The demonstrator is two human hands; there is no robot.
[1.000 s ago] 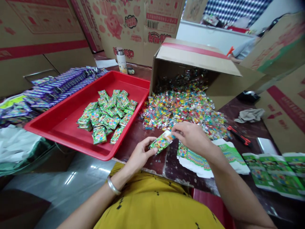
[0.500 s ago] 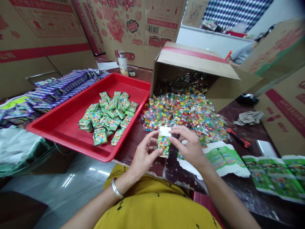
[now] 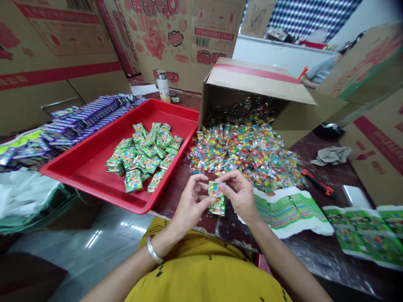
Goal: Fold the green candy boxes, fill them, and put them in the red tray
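Over the table's front edge, my left hand point(image 3: 193, 201) grips a small green printed candy box point(image 3: 216, 205) by its left side, thumb across the front. My right hand point(image 3: 239, 193) has its thumb and fingers closed on the upper right of the same box, at the top flap. No white flap shows above the box. Just beyond my hands lies a heap of small clear bags of coloured candies point(image 3: 242, 151), spilling from a tipped carton point(image 3: 252, 77). To the left, a red tray point(image 3: 85, 167) holds a pile of finished-looking green boxes point(image 3: 146, 155).
Flat green-and-white box blanks point(image 3: 292, 212) and more green packaging point(image 3: 362, 233) lie to the right. Nearby are a red-and-black tool point(image 3: 317, 183) and a cloth point(image 3: 331, 155). Purple packets point(image 3: 91, 115) and a bottle point(image 3: 163, 87) stand behind the tray. A person's arm point(image 3: 319, 73) shows at back right.
The white top flap that stood up from the box is now folded down. My right hand has moved slightly left and closer over the box top.
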